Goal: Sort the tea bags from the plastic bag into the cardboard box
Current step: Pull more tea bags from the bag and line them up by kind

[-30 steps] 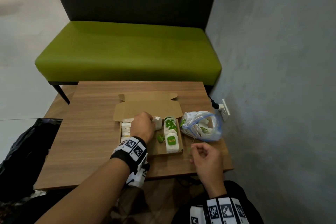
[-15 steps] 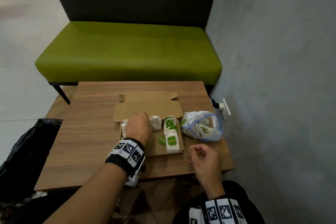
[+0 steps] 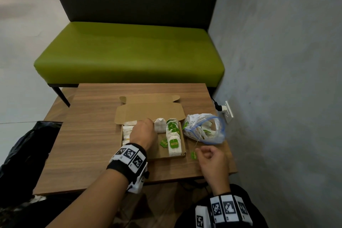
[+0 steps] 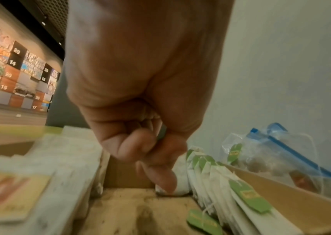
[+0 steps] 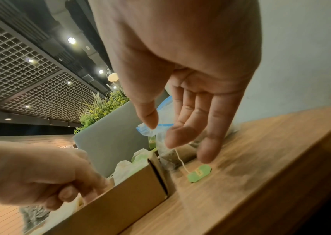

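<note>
The open cardboard box (image 3: 150, 111) lies mid-table, with white tea bags (image 3: 127, 130) along its left side and green-tagged tea bags (image 3: 173, 135) along its right. My left hand (image 3: 144, 131) is inside the box with curled fingers, and one fingertip touches a plain tea bag (image 4: 181, 182) at the far end. Right of the box lies the plastic bag (image 3: 205, 127) with a blue zip and more tea bags inside. A string runs from it to a green tag (image 3: 193, 155) lying on the table. My right hand (image 3: 207, 153) hovers over that tag (image 5: 198, 173), fingers relaxed and apart, holding nothing.
The wooden table (image 3: 92, 144) ends just in front of my right hand. A grey wall with a power outlet (image 3: 228, 114) stands close on the right. A green bench (image 3: 129, 57) is behind the table, and a black bag (image 3: 27, 144) is at the left.
My left hand slid left inside the box, away from the plain tea bag. My right hand let go of the string, and the green tag now lies on the table.
</note>
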### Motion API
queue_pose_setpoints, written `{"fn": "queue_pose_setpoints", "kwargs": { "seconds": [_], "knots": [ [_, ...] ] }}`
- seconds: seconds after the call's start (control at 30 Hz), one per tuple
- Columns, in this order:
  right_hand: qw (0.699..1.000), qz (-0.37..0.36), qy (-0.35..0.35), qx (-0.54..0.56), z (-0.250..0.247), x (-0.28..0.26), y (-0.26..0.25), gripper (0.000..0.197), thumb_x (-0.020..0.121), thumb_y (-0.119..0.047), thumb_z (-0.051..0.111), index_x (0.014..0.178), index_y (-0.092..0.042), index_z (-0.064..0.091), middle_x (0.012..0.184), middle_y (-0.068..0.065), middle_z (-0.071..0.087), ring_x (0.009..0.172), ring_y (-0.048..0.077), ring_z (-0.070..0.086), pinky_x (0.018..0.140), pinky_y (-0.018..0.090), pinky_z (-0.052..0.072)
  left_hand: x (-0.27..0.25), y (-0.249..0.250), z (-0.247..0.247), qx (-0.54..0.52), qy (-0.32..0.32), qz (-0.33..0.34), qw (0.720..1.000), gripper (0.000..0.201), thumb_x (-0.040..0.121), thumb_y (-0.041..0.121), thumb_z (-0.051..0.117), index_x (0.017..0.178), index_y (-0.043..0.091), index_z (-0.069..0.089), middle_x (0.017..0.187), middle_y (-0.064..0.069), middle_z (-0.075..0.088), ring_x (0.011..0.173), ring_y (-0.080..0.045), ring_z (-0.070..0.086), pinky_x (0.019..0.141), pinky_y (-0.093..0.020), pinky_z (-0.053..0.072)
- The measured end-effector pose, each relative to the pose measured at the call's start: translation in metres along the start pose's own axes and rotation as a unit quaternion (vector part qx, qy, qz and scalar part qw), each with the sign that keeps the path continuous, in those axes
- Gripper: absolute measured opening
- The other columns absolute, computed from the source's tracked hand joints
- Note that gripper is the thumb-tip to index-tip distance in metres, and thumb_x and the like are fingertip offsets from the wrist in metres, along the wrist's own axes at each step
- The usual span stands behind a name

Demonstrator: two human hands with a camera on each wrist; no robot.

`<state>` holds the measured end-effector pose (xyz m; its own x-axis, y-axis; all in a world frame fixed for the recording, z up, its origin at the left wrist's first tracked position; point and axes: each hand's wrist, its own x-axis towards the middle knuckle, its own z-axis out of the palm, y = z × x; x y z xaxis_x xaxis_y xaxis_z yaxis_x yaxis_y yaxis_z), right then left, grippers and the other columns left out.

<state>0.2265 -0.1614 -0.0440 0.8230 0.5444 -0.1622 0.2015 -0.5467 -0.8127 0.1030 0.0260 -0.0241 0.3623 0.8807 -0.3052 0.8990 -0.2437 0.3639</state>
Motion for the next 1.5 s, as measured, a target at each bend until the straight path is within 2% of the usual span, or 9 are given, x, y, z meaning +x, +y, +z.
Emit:
{"fn": "queue_pose_setpoints", "kwargs": {
  "seconds": [0.1, 0.2, 0.33, 0.47, 0.8, 1.0, 1.23, 1.3, 1.5],
  "knots": [
    [0.998, 0.046, -0.051, 0.001, 0.006, 0.009, -0.006, 0.029, 0.089, -0.039, 0.07, 0.11, -0.018, 0.068, 0.073, -0.001, 0.071, 0.067, 0.016, 0.067, 0.066, 0.035, 0.056, -0.012, -0.001, -0.009, -0.008, 0.013, 0.021, 1.0, 0.002, 0.09, 0.012, 0.054, 0.09, 0.011, 0.053, 0.104, -0.014, 0.064, 0.093, -0.031, 0.063, 0.07, -0.034, 0.05],
    [0.983, 0.1, -0.095, 0.12, 0.012, 0.011, -0.012, 0.015, 0.093, -0.025, 0.068, 0.098, -0.012, 0.071, 0.058, 0.001, 0.065, 0.045, 0.015, 0.054, 0.048, 0.03, 0.047, -0.025, -0.004, -0.015, -0.029, 0.02, 0.041, 0.999, 0.013, 0.086, 0.018, 0.056, 0.08, 0.008, 0.06, 0.09, -0.011, 0.069, 0.08, -0.027, 0.066, 0.065, -0.034, 0.054],
    [0.99, 0.028, -0.074, 0.114, -0.006, 0.001, -0.029, 0.02, 0.096, -0.016, 0.063, 0.078, -0.008, 0.07, 0.058, 0.004, 0.063, 0.045, 0.013, 0.053, 0.046, 0.028, 0.047, -0.048, -0.007, -0.026, -0.065, 0.045, 0.072, 0.994, 0.02, 0.085, 0.025, 0.057, 0.074, 0.012, 0.068, 0.072, -0.004, 0.07, 0.065, -0.019, 0.065, 0.061, -0.035, 0.057],
    [0.991, -0.043, -0.049, 0.116, -0.033, -0.003, -0.051, 0.021, 0.095, -0.017, 0.063, 0.079, -0.007, 0.07, 0.064, 0.009, 0.067, 0.049, 0.016, 0.057, 0.053, 0.032, 0.052, -0.076, 0.0, -0.037, -0.108, 0.057, 0.111, 0.986, 0.02, 0.089, 0.024, 0.06, 0.08, 0.012, 0.075, 0.061, 0.0, 0.07, 0.057, -0.013, 0.066, 0.058, -0.034, 0.058],
    [0.984, -0.174, -0.031, 0.021, -0.091, -0.008, -0.096, 0.021, 0.091, -0.023, 0.069, 0.07, -0.022, 0.07, 0.06, -0.003, 0.065, 0.054, 0.016, 0.061, 0.056, 0.035, 0.052, -0.122, 0.019, -0.03, -0.188, 0.025, 0.215, 0.958, 0.021, 0.094, 0.026, 0.062, 0.113, 0.022, 0.069, 0.092, 0.009, 0.072, 0.08, -0.005, 0.064, 0.074, -0.023, 0.053],
    [0.981, -0.183, -0.069, 0.021, -0.11, -0.032, -0.107, 0.016, 0.085, -0.03, 0.069, 0.071, -0.024, 0.071, 0.061, -0.008, 0.064, 0.064, 0.015, 0.06, 0.07, 0.048, 0.058, -0.147, 0.038, -0.012, -0.253, -0.012, 0.29, 0.923, 0.066, 0.089, 0.043, 0.066, 0.146, 0.027, 0.036, 0.143, 0.01, 0.044, 0.126, -0.007, 0.044, 0.102, -0.028, 0.041],
    [0.97, -0.201, -0.126, 0.055, -0.122, -0.064, -0.109, 0.02, 0.089, -0.012, 0.07, 0.069, -0.009, 0.071, 0.059, -0.001, 0.065, 0.056, 0.009, 0.055, 0.06, 0.043, 0.051, -0.169, 0.042, 0.009, -0.34, 0.008, 0.303, 0.89, 0.017, 0.094, 0.029, 0.063, 0.11, 0.026, 0.07, 0.104, 0.017, 0.067, 0.098, 0.006, 0.057, 0.081, -0.018, 0.047],
    [0.967, -0.203, -0.127, 0.082, -0.125, -0.07, -0.105, 0.02, 0.09, -0.011, 0.069, 0.069, -0.01, 0.071, 0.063, 0.001, 0.069, 0.054, 0.005, 0.056, 0.059, 0.033, 0.05, -0.173, 0.036, 0.013, -0.345, 0.018, 0.292, 0.892, 0.018, 0.096, 0.026, 0.061, 0.11, 0.026, 0.071, 0.104, 0.018, 0.067, 0.098, 0.005, 0.057, 0.081, -0.017, 0.047],
    [0.953, -0.159, -0.17, 0.197, -0.121, -0.093, -0.095, 0.015, 0.093, -0.009, 0.064, 0.079, -0.004, 0.069, 0.065, 0.009, 0.069, 0.043, 0.016, 0.05, 0.045, 0.027, 0.047, -0.178, 0.016, 0.019, -0.344, -0.021, 0.239, 0.908, 0.013, 0.096, 0.028, 0.061, 0.099, 0.024, 0.073, 0.092, 0.011, 0.071, 0.087, -0.002, 0.062, 0.074, -0.019, 0.05]
  ]
}}
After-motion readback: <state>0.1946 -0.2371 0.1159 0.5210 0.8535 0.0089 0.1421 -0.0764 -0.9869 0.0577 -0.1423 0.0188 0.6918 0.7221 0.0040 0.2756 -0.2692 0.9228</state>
